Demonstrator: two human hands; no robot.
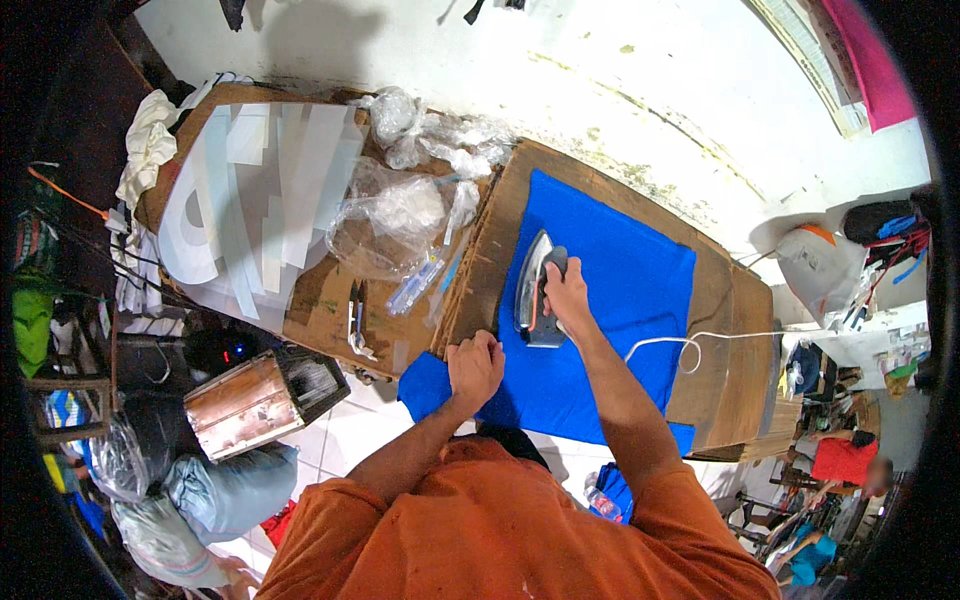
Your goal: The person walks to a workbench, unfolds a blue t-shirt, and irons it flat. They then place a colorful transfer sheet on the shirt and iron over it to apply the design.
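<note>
My right hand (568, 296) grips the dark handle of an electric clothes iron (531, 289). The iron's soleplate meets a blue fabric piece (615, 247) spread over a brown, cardboard-like ironing surface (727, 330). A white cord (652, 341) runs from the iron to the right across the cloth. With fingers curled, my left hand (477, 369) rests at the near left edge of the cloth, beside the iron. Blue fabric shows on both sides of that hand; whether the fingers pinch it is hidden. The cloth's near edge hangs toward my body.
Left on the table lie pale pattern sheets (255, 187), crumpled clear plastic (405, 202) and small snips (355, 319). A wooden box (244, 405) and stuffed sacks (229, 491) stand on the floor at left. A wall (600, 97) bounds the far side. Other people (844, 457) are at far right.
</note>
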